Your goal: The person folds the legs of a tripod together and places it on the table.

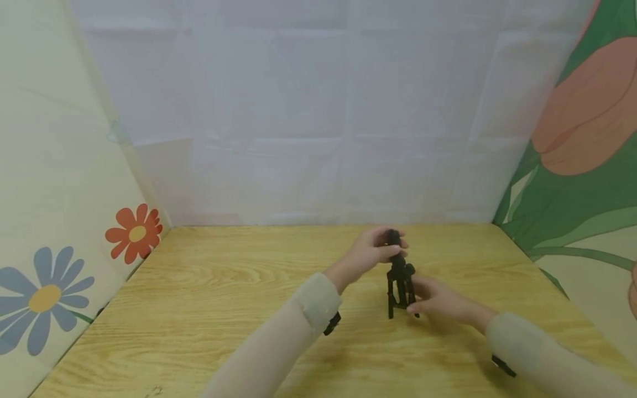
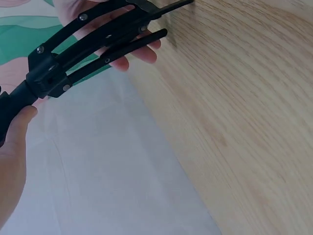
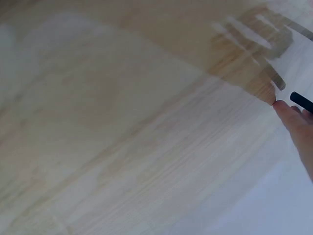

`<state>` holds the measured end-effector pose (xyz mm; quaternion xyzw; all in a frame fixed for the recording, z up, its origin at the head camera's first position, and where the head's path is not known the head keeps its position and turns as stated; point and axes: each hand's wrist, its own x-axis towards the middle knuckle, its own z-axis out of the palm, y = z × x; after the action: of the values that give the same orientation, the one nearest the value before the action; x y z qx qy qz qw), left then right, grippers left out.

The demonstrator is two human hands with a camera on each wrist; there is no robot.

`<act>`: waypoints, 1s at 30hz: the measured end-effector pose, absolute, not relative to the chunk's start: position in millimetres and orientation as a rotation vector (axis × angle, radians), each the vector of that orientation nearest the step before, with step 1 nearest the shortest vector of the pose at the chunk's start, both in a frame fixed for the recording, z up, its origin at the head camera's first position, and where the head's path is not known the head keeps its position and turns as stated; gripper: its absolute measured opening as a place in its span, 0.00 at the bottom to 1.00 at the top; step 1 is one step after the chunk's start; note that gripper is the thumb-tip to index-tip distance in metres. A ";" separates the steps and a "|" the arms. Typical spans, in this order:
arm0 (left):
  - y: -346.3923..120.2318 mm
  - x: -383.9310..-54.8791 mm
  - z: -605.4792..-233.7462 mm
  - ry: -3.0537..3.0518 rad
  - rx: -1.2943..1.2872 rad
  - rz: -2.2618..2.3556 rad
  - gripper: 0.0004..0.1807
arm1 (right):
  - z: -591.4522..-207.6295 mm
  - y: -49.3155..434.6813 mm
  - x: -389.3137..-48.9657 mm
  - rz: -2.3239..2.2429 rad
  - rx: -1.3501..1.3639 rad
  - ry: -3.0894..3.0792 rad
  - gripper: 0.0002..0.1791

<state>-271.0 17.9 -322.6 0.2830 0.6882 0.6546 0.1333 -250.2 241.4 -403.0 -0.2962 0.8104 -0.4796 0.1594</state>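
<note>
A small black tripod (image 1: 401,276) stands up from the table right of centre in the head view, its legs spread downward. My left hand (image 1: 374,250) grips its top, fingers curled round the head. The left thumb (image 2: 22,122) presses along the neck in the left wrist view. Lower down, my right hand (image 1: 445,301) holds the legs from the right, thumb in front and fingers behind. Those fingers (image 2: 145,54) show past the legs in the left wrist view. One leg end (image 3: 302,101) lies beside the right thumb (image 3: 286,112) in the right wrist view.
The wood-grain table (image 1: 224,309) extends under both arms. A white sheet (image 1: 298,110) hangs along its back edge. Flower-printed panels flank it on the left (image 1: 59,166) and the right (image 1: 587,210). Dark wrist gear (image 1: 332,323) sits under the left cuff.
</note>
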 end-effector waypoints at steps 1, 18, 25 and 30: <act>16.6 -271.2 -323.3 1.988 0.833 1.900 0.19 | -403.4 241.1 -250.7 -1.361 -0.863 2.315 0.38; -6.4 -270.9 -324.1 2.066 0.869 1.847 0.23 | -398.3 244.0 -250.5 -1.259 -0.884 2.509 0.34; -16.0 -271.1 -322.7 2.178 0.773 1.766 0.22 | -393.8 249.2 -250.6 -1.190 -0.755 2.597 0.37; -24.6 -272.7 -326.2 2.290 0.704 1.664 0.21 | -390.6 252.4 -249.9 -1.167 -0.676 2.635 0.38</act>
<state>-272.7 -24.6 -326.2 0.2399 0.7801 0.5669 0.1120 -249.9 252.4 -390.6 -0.2273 0.8865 -0.3928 0.0906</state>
